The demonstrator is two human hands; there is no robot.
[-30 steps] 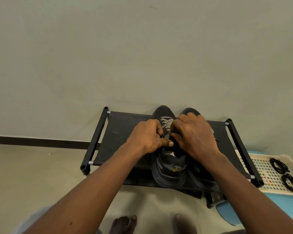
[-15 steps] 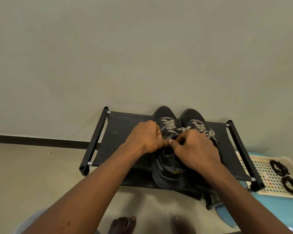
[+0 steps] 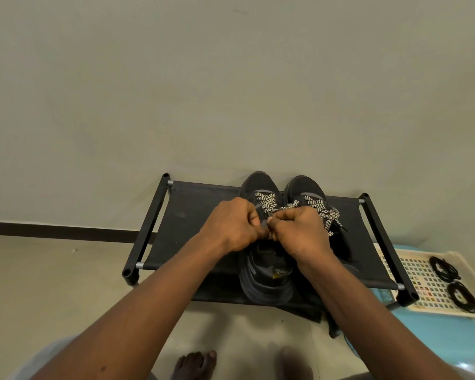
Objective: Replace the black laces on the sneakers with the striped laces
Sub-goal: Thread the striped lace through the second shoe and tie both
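1. Two dark sneakers stand side by side on a black fabric shoe rack (image 3: pixel 192 215), toes at its far edge by the wall: left sneaker (image 3: pixel 263 275), right sneaker (image 3: pixel 305 187).
2. Striped laces (image 3: pixel 268 202) are threaded on both sneakers; loose ends trail off the right one toward the rack's right rail.
3. Left hand (image 3: pixel 232 224) is closed, pinching lace over the left sneaker's tongue.
4. Right hand (image 3: pixel 299 229) is closed likewise, knuckles touching the left hand's.
5. Black laces (image 3: pixel 444 270) lie coiled in a cream tray (image 3: pixel 420 294) beyond the rack's right end.
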